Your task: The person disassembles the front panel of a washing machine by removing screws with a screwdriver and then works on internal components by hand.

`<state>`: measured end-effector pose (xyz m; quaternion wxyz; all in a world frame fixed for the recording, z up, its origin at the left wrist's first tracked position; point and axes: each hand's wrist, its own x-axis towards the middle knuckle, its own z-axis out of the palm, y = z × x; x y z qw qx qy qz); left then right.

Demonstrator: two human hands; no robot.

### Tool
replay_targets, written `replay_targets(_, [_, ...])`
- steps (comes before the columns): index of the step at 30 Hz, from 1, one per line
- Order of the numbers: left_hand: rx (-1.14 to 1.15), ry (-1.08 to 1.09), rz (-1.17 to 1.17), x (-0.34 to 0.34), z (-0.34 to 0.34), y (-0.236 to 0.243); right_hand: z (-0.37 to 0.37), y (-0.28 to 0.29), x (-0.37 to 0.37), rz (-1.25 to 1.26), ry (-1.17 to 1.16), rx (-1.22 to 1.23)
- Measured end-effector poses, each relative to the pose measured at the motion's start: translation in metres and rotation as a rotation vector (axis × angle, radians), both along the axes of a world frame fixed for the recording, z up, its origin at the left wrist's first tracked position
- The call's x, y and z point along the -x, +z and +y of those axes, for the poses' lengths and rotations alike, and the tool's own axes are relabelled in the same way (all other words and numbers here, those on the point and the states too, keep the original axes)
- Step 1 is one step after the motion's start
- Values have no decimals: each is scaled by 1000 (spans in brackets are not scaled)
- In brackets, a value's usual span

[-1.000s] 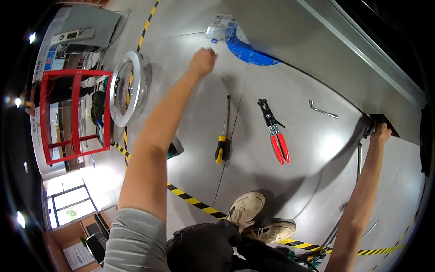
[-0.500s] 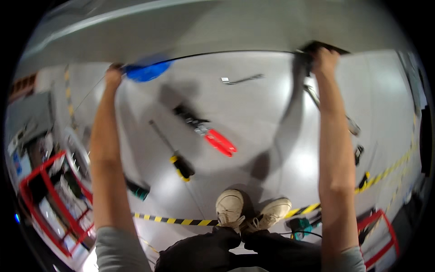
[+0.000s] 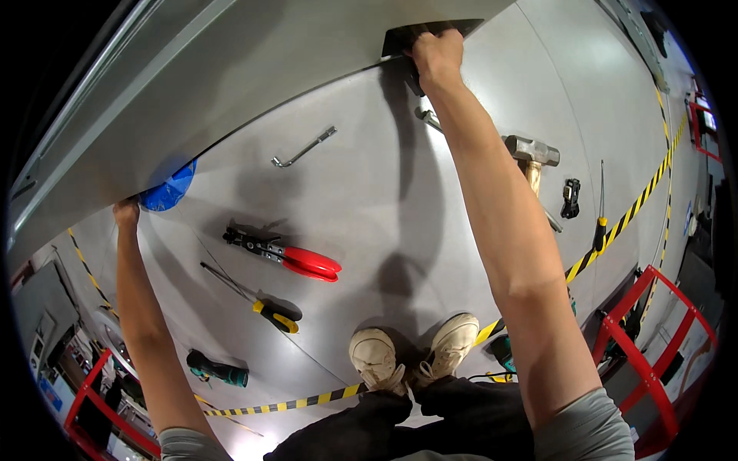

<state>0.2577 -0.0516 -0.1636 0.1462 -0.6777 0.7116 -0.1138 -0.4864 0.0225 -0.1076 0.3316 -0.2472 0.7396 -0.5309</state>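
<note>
A large grey panel (image 3: 207,84), smooth like a car door, spans the upper left and tilts down to the left. My left hand (image 3: 127,212) is closed on its lower edge, beside a blue patch (image 3: 169,188). Farther right, my right hand (image 3: 438,52) is closed at the same edge, by a black piece (image 3: 407,40) at the panel's corner; its fingertips are partly hidden. Below the panel, on the grey floor, lie an angled socket wrench (image 3: 306,147), red-handled pliers (image 3: 310,263) and a yellow-black screwdriver (image 3: 275,316).
Right of my right forearm lie a hammer (image 3: 530,150), a small black object (image 3: 570,198) and another screwdriver (image 3: 601,223). A dark green power tool (image 3: 219,370) lies lower left. Yellow-black tape (image 3: 292,403) crosses the floor at my shoes (image 3: 377,357). Red frames (image 3: 646,365) stand at both sides.
My view has turned, so the panel now slants down to the left. Both hands still grip its edge. The floor tools appear shifted left, and the hammer shows more clearly.
</note>
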Motion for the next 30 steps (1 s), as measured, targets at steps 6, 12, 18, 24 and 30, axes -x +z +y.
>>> replay_targets(6, [196,407,584,7,23,32,2,1,-2,-120,-24,73])
replay_targets(12, [200,345,1264,188,149,66,5,12,4,-75,-27,-23])
replay_targets(18, [-295,0,1285,446,198,114,9,7,1,-5,-31,82])
replay_targets(24, [-213,-194,1630,599,142,87,-2,-9,15,-132,-8,-43])
replay_targets(30, [190,-129,1507,665,108,72,2,-1,11,24,26,-93])
